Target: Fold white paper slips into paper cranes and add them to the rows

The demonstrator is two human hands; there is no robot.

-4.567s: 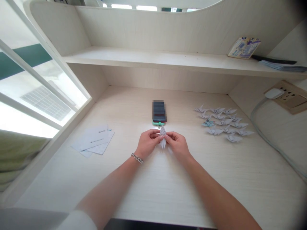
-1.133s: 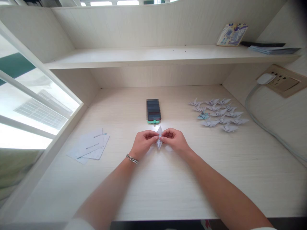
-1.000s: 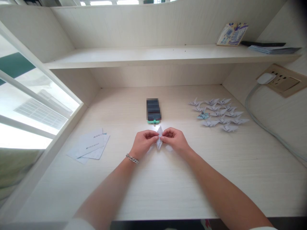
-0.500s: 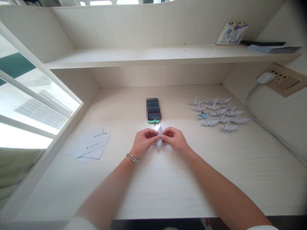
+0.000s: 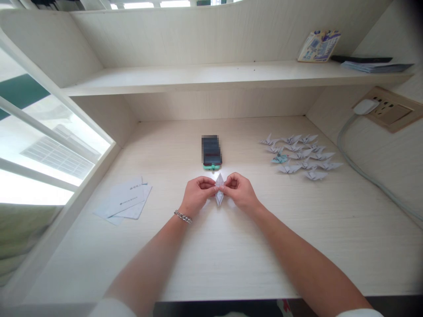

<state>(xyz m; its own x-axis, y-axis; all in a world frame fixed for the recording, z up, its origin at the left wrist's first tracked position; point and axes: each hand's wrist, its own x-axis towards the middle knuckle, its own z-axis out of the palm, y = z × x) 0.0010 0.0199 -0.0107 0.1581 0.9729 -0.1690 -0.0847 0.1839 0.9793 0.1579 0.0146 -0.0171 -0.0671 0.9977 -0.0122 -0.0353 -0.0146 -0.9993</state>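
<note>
1. The bare left hand [image 5: 197,193] and bare right hand [image 5: 239,191] are both in a closed pinching grip on a pale, pointed, folded origami paper piece [image 5: 220,190], held upright between them.
2. A silver chain bracelet [image 5: 183,216] circles the left wrist.
3. Just beyond the paper piece, a dark rectangular smartphone [image 5: 211,152] with a teal attachment lies on the pale wood-grain table [image 5: 251,264].
4. Right of the hands sits a cluster of small pale origami paper cranes [image 5: 299,154]; to the left lie overlapping white paper sheets [image 5: 124,200].
</note>
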